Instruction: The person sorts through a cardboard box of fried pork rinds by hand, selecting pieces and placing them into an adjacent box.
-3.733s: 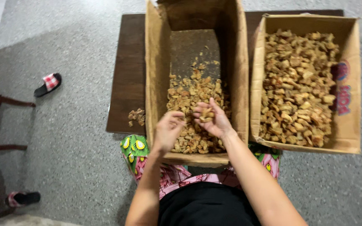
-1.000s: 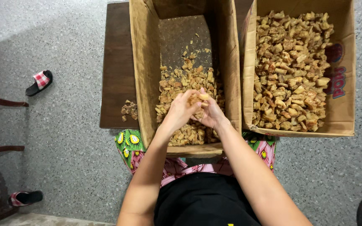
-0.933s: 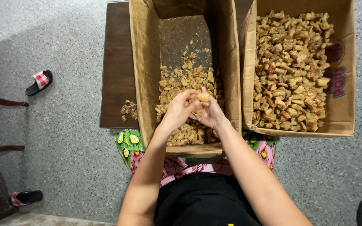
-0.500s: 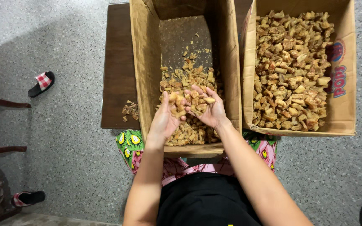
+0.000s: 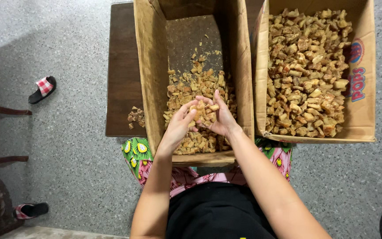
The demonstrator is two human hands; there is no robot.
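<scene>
Over the near end of a tall cardboard box [image 5: 149, 75], my left hand [image 5: 178, 125] and my right hand [image 5: 217, 119] are cupped together around a small handful of golden-brown fried chunks [image 5: 203, 110]. More of the same chunks [image 5: 200, 86] lie loose on the bottom of that box. To its right, a second cardboard box [image 5: 363, 119] is heaped nearly full with larger brown chunks [image 5: 306, 71].
Both boxes rest on a low dark wooden table [image 5: 122, 79], where a small pile of chunks [image 5: 136, 117] lies beside the left box. Checkered sandals [image 5: 43, 88] lie on the speckled floor. Dark chair legs [image 5: 1, 110] stand at the left edge.
My hands lifted from the pile, pressed together over a chunk, then spread apart; now both are cupped around several chunks just above the heap.
</scene>
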